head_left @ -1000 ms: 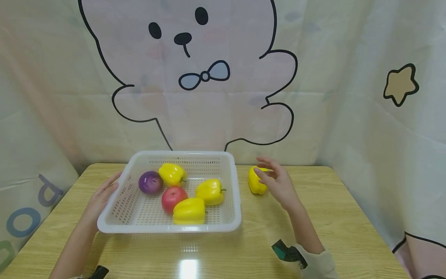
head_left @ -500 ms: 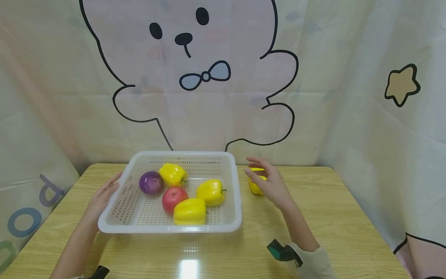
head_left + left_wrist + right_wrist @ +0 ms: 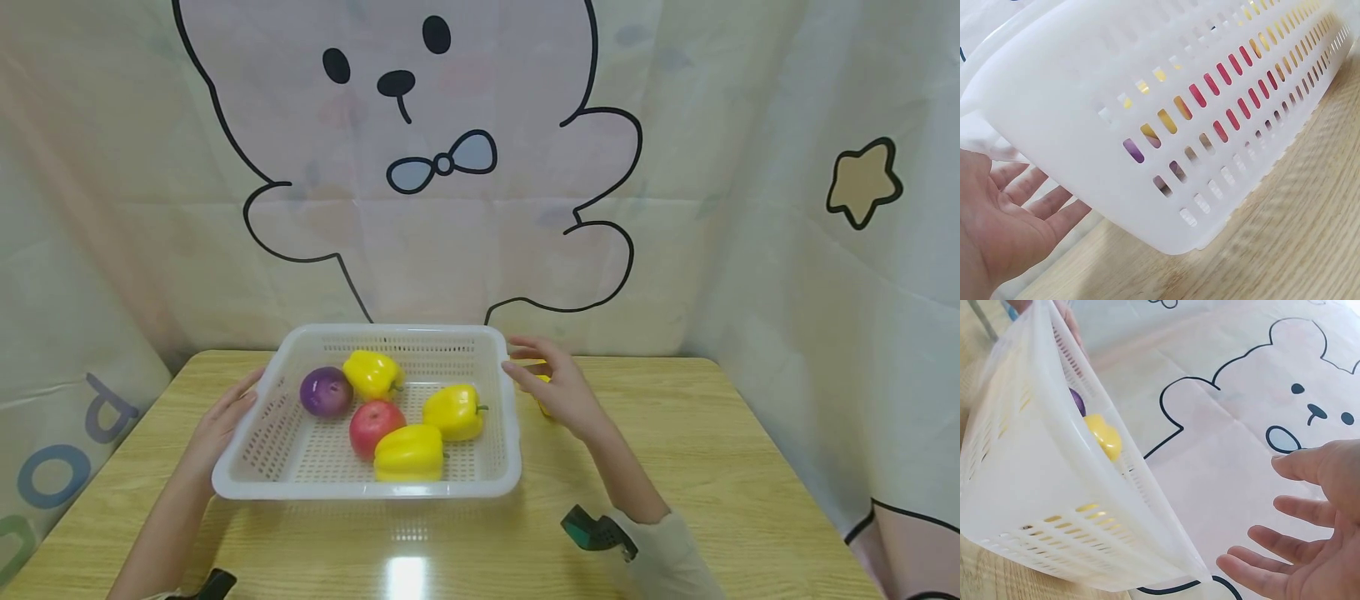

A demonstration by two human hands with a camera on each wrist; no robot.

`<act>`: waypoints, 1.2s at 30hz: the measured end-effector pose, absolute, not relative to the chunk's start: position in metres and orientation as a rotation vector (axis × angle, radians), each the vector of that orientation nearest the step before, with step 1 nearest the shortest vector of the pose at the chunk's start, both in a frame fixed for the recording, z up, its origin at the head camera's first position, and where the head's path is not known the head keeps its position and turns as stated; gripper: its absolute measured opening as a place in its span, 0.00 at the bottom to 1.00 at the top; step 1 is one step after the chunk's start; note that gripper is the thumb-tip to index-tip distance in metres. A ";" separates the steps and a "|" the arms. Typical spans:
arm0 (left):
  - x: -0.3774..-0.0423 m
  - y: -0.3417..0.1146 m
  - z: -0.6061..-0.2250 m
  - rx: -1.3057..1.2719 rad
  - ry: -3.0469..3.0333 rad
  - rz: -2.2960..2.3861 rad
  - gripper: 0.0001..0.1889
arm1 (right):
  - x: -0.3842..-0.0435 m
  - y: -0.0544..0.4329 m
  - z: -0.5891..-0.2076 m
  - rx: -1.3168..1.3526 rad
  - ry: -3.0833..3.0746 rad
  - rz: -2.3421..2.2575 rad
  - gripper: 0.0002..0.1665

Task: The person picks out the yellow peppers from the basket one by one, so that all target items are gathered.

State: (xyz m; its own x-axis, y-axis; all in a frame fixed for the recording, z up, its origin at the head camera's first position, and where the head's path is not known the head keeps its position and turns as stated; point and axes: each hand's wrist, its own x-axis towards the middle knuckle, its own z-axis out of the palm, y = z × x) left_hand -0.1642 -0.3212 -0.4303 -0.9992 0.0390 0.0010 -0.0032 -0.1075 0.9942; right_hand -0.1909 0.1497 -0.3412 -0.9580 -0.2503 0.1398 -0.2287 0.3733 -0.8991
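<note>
A white perforated plastic basket (image 3: 360, 490) stands on the table. Inside it are a purple round fruit or vegetable (image 3: 326, 392), a red apple (image 3: 377, 428) and three yellow bell peppers (image 3: 408, 454). My left hand (image 3: 221, 425) rests against the basket's left side, its fingers extended along the outside wall in the left wrist view. Close by the right rim is my right hand (image 3: 558, 392), fingers spread and holding nothing; in the right wrist view a gap separates it from the basket. Another yellow bell pepper (image 3: 546, 409) lies on the table, mostly hidden behind that hand.
The wooden table (image 3: 675, 467) extends in front of the basket and to its right. A curtain (image 3: 495, 242) printed with a bear hangs behind the table's back edge. More curtain (image 3: 795, 275) hangs along the right side.
My right hand has moved left, from over the loose yellow bell pepper to the basket's right rim, now covering most of that pepper. The left hand and basket have stayed in place.
</note>
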 end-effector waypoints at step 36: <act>-0.164 -0.321 -0.429 0.014 2.060 2.327 0.18 | -0.214 0.093 -0.340 -0.237 2.397 -1.463 0.29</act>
